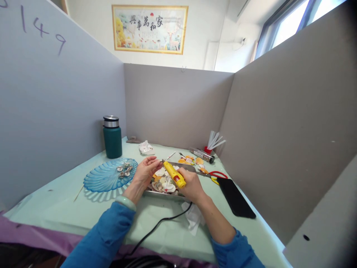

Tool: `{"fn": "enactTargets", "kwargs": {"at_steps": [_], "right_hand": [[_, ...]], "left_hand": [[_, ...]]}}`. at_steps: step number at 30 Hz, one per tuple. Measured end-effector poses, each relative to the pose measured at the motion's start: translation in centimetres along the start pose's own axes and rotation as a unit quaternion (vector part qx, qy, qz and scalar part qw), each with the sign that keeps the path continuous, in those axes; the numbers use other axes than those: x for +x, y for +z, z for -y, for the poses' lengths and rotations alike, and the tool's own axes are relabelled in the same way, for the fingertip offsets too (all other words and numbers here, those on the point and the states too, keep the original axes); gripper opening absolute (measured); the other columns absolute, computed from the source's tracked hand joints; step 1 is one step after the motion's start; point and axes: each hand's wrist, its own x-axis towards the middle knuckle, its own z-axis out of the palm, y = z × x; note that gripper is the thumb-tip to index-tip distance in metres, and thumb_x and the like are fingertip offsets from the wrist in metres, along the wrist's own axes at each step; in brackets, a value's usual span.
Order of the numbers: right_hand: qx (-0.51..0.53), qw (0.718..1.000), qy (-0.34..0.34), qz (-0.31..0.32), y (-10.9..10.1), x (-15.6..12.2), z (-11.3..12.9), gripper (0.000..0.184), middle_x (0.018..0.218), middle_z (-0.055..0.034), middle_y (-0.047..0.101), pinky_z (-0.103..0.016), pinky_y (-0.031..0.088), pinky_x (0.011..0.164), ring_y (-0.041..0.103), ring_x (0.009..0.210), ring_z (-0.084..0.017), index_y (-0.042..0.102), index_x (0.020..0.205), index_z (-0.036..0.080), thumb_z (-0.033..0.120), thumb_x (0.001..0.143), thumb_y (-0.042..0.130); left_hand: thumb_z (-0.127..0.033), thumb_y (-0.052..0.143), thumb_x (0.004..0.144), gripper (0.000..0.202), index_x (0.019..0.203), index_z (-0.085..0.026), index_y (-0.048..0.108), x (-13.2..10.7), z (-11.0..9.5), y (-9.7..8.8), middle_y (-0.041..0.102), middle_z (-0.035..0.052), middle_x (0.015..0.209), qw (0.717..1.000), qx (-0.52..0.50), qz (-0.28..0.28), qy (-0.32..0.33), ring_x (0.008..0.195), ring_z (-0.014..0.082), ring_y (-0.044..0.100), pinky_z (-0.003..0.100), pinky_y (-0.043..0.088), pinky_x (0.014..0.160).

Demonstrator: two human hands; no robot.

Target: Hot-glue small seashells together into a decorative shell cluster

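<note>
My right hand (pixel 191 183) is wrapped round a yellow hot glue gun (pixel 174 174), its nozzle pointing up and left. Close to that nozzle, my left hand (pixel 145 172) pinches something small between thumb and fingertips; it is too small to make out, and the nozzle is at or very near it. Beneath both hands lies a metal tray (pixel 167 194) filled with seashells (pixel 164 185), partly hidden by the hands and the gun. Left of my left hand, a blue shell-shaped plate (pixel 103 176) carries several small shells (pixel 124 170). A black cord (pixel 158 223) runs from the gun toward the table's front.
A green bottle (pixel 112 137) stands at the back left. Scissors (pixel 216 175), a black phone (pixel 235 197), a clear tube (pixel 203 154) and a red cup of glue sticks (pixel 208 149) are on the right. Crumpled tissue (pixel 193 217) lies in front. Grey partitions (pixel 178 104) enclose the table.
</note>
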Motion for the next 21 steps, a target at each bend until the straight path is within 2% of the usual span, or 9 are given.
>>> {"fn": "enactTargets", "kwargs": {"at_steps": [12, 21], "right_hand": [[0.005, 1.000, 0.016, -0.007, -0.27, 0.05, 0.27, 0.007, 0.066, -0.0004, 0.061, -0.021, 0.032, 0.053, 0.053, 0.056, -0.013, 0.054, 0.081, 0.019, 0.019, 0.074, 0.056], [-0.004, 1.000, -0.002, 0.001, 0.01, -0.01, 0.05, 0.008, 0.066, -0.0009, 0.061, -0.021, 0.033, 0.056, 0.055, 0.059, -0.014, 0.055, 0.083, 0.019, 0.019, 0.074, 0.055]], "left_hand": [[0.000, 0.070, 0.066, 0.032, 0.090, -0.012, 0.053, 0.23, 0.04, -0.22, 0.067, 0.0030, 0.071, 1.000, -0.010, -0.003, -0.010, 0.065, 0.0124, 0.068, 0.021, 0.056, 0.067], [0.001, 0.070, 0.066, 0.032, 0.090, -0.012, 0.053, 0.06, -0.01, 0.05, 0.067, 0.0030, 0.071, 1.000, -0.015, -0.005, -0.016, 0.065, 0.0120, 0.068, 0.022, 0.056, 0.069]]}}
